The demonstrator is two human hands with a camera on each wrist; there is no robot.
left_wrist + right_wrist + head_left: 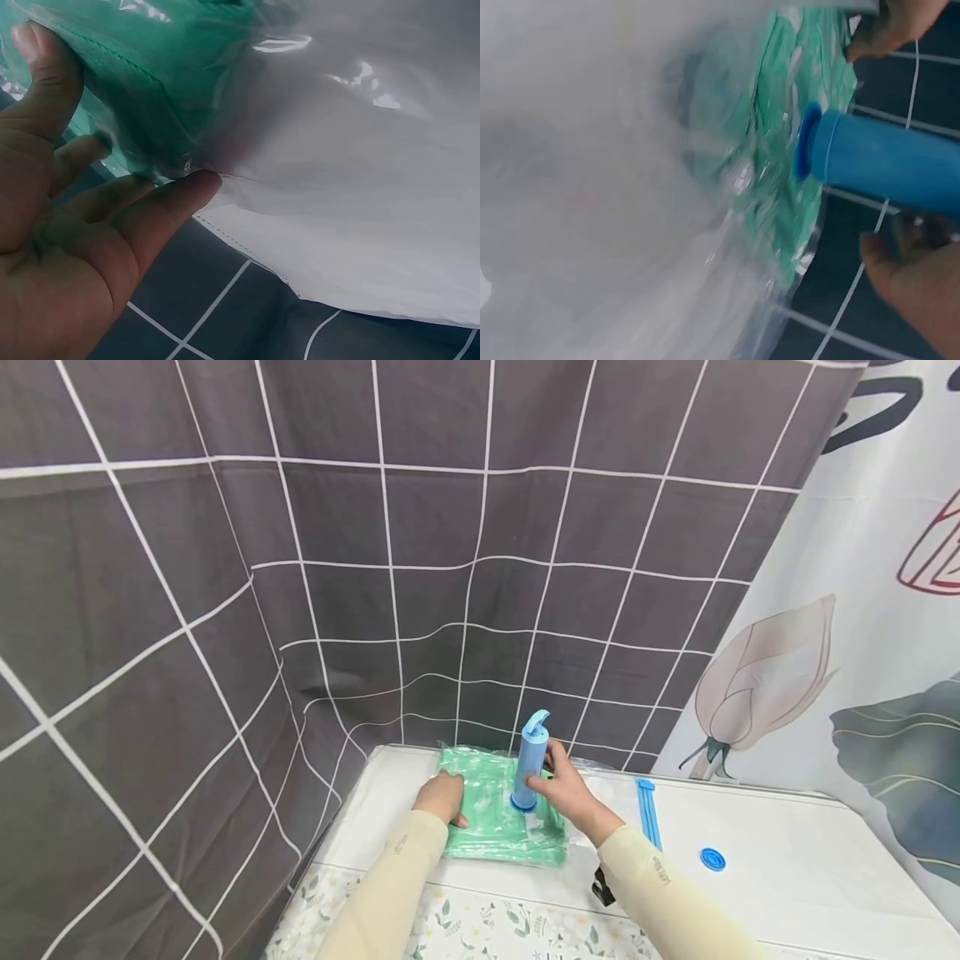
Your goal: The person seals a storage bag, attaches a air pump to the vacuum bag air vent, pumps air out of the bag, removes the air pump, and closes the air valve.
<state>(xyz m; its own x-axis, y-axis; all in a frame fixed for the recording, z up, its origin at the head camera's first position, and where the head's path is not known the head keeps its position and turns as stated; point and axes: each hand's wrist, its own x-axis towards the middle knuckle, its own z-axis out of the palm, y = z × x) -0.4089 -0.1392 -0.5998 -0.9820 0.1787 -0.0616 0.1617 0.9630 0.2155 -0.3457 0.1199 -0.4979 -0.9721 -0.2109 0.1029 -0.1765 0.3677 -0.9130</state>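
Observation:
A clear vacuum bag (491, 831) packed with green fabric lies on a white table (795, 877). A blue hand pump (531, 758) stands upright on it. My right hand (546, 774) grips the pump's barrel, fingers behind and thumb in front. In the right wrist view the pump (885, 161) meets the green bag (787, 97) at its flared base. My left hand (444, 799) rests flat on the bag's left side. The left wrist view shows its thumb (37, 64) on the green bag (142, 75) and its straight fingers (169, 202) at the bag's edge.
A second flat bag with a blue zip strip (648, 814) and a round blue valve (712, 859) lies to the right. A grey checked curtain (375, 568) hangs behind and left, a flower-print curtain (862, 652) to the right. A floral cloth (487, 931) covers the near edge.

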